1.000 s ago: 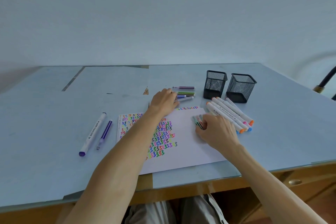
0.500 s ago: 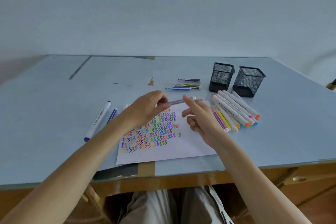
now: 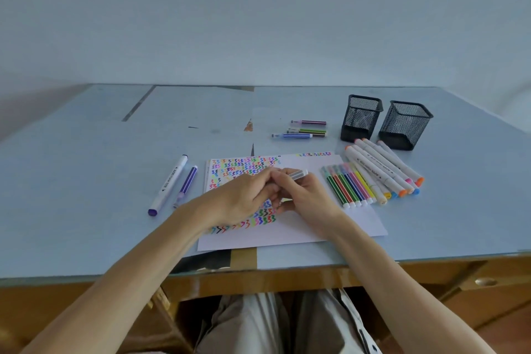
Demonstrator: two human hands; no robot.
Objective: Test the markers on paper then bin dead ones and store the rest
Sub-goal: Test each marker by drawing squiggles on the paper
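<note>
Both hands meet over the white paper [image 3: 316, 227], which is covered with coloured squiggles. My left hand [image 3: 244, 198] and my right hand [image 3: 307, 198] together grip a thin grey marker [image 3: 298, 174]; its far end sticks out above my right fingers. A row of thin striped markers [image 3: 349, 187] lies on the paper's right edge, with thick white markers [image 3: 385, 169] beside them. Three thin markers [image 3: 304, 131] lie beyond the paper. Two black mesh cups [image 3: 362, 118] [image 3: 405, 123] stand at the back right.
A thick white marker with a purple end [image 3: 169, 184] and a thin purple marker [image 3: 186, 185] lie left of the paper. The blue tabletop [image 3: 86, 167] ends at a wooden front edge [image 3: 287, 279]. My knees show below it.
My left hand picked a thin marker from the far group and brought it back over the paper. My right hand left the striped markers and joined it on that marker.
</note>
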